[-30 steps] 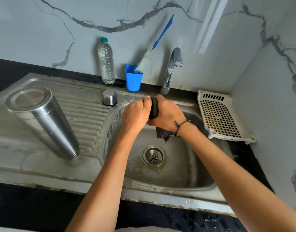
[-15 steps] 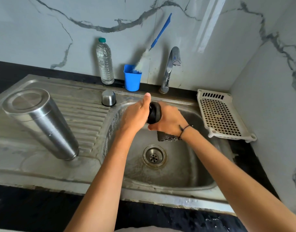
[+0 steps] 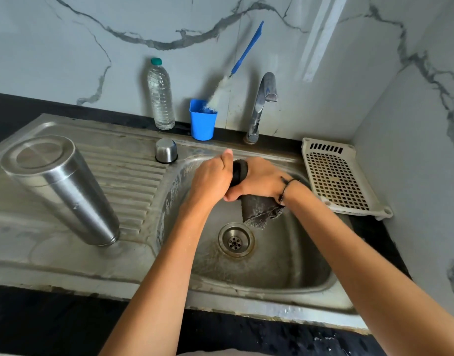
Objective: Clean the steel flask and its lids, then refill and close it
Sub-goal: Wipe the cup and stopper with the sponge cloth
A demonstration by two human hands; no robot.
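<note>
The steel flask (image 3: 64, 191) stands upside down on the ribbed drainboard at the left. A small steel cup lid (image 3: 166, 150) sits upside down near the drainboard's back edge. Over the sink basin (image 3: 285, 263), my left hand (image 3: 211, 176) grips a black inner lid (image 3: 239, 170). My right hand (image 3: 262, 179) holds a dark grey cloth (image 3: 259, 210) against that lid. The cloth's loose end hangs down toward the drain (image 3: 235, 240). Most of the lid is hidden between my hands.
A plastic water bottle (image 3: 160, 96), a blue cup (image 3: 202, 120) holding a blue-handled bottle brush (image 3: 242, 53), and the tap (image 3: 262, 106) stand along the back wall. A white perforated tray (image 3: 336, 181) lies right of the basin. Marble walls close in behind and right.
My hands have turned round the black lid, and more of the cloth's loose end now hangs below my right hand. The flask and cup lid have stayed put.
</note>
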